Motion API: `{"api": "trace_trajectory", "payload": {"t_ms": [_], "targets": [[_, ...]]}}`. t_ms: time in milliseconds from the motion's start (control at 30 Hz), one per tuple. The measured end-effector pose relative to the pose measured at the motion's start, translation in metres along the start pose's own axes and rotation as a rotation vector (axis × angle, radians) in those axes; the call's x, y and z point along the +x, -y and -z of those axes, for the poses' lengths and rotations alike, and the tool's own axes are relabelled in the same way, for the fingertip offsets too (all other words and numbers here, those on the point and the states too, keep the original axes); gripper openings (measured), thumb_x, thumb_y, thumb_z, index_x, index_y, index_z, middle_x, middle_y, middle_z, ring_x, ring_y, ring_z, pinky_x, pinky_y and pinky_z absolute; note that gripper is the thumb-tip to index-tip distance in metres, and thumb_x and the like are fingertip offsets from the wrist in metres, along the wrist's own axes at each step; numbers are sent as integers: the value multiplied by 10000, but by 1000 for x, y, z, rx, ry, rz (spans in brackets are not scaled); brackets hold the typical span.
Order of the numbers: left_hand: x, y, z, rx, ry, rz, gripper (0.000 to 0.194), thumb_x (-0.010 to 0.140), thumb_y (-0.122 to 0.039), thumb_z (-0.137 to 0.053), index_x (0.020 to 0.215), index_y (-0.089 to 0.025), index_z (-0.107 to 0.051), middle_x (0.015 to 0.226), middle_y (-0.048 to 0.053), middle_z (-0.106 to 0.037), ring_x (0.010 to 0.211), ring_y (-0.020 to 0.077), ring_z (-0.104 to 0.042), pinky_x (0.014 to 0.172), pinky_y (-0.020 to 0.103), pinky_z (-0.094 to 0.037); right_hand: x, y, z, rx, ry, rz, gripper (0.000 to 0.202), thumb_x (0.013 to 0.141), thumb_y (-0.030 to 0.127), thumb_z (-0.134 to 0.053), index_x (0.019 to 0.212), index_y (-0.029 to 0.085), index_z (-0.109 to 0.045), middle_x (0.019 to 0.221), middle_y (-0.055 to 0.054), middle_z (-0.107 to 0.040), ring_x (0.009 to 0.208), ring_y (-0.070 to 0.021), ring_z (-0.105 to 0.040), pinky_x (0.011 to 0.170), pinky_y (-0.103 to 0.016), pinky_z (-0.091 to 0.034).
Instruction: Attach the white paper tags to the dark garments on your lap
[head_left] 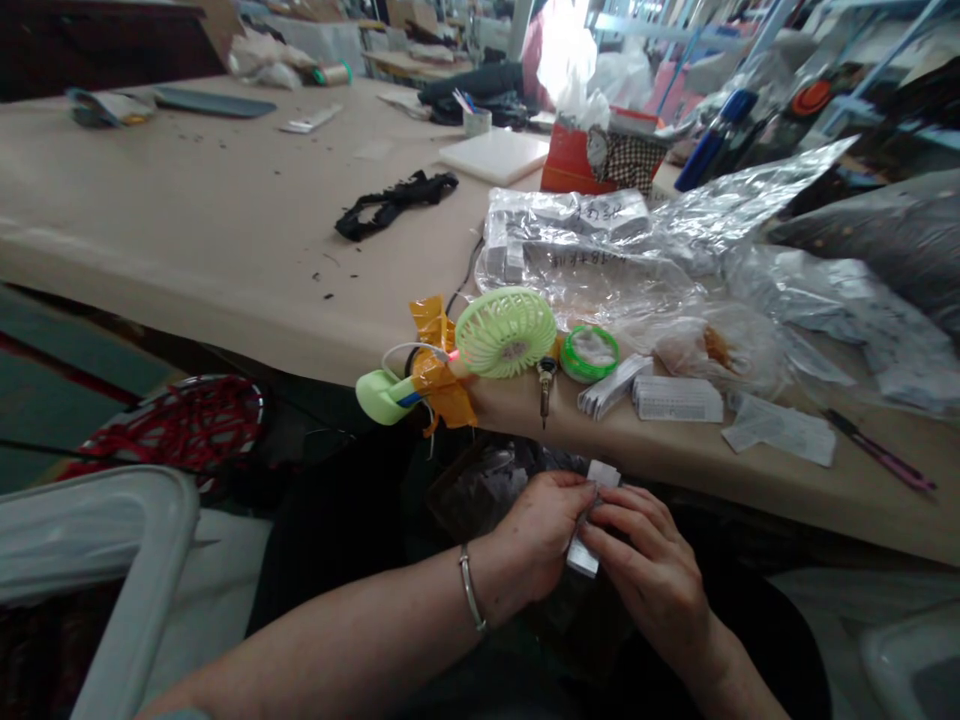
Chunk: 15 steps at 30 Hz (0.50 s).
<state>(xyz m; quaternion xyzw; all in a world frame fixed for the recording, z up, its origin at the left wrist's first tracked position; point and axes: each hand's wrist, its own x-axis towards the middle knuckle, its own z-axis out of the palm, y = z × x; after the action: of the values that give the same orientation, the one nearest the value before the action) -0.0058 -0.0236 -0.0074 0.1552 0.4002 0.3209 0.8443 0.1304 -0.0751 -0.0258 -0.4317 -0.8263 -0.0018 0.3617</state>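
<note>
Below the table edge, my left hand (538, 530) and my right hand (651, 560) meet around a small stack of white paper labels (583, 556). Fingers of both hands are closed on it, and its top and bottom ends stick out between them. On the table just beyond lie a folded bundle of labels (613, 386) and a flat stack of printed labels (679, 399). Left of these are a round green tub (590, 353) with white contents and a thin metal-tipped tool (545, 392) over the table's edge.
A green fan (506, 333) is taped to the table edge with orange tape (452, 402). Clear plastic bags (600, 270) cover the right side. Tweezers (881, 450) lie at the far right. Black fabric (396, 203) lies mid-table; a red-strung basket (180, 425) stands lower left.
</note>
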Motion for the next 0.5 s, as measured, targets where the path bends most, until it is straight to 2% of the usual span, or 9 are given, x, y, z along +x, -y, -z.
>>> {"api": "trace_trajectory", "payload": {"t_ms": [200, 400, 500], "targets": [[-1, 1, 2, -17, 24, 6, 255, 636, -298, -764, 719, -90, -641, 669, 32, -614, 560, 91, -534, 528, 202, -369, 0, -1, 3, 0, 44, 6, 259, 838, 67, -585, 989, 247, -694, 954, -41, -712, 1048, -209, -627, 935, -423, -498], [-1, 1, 2, 6, -4, 31, 85, 713, -168, -661, 679, -97, -628, 613, 12, -587, 520, 71, -517, 500, 179, -366, -5, -1, 2, 47, 71, 5, 343, 830, 44, -575, 1090, 251, -659, 989, -42, -708, 1077, -222, -611, 948, -437, -489], [0, 1, 3, 50, -37, 26, 79, 760, -154, -622, 714, -89, -623, 612, 14, -589, 507, 70, -524, 495, 173, -382, -10, 1, 2, 128, 7, -53, 430, 800, 41, -611, 1184, 234, -605, 1057, -63, -682, 1109, -230, -586, 942, -418, -501]]}}
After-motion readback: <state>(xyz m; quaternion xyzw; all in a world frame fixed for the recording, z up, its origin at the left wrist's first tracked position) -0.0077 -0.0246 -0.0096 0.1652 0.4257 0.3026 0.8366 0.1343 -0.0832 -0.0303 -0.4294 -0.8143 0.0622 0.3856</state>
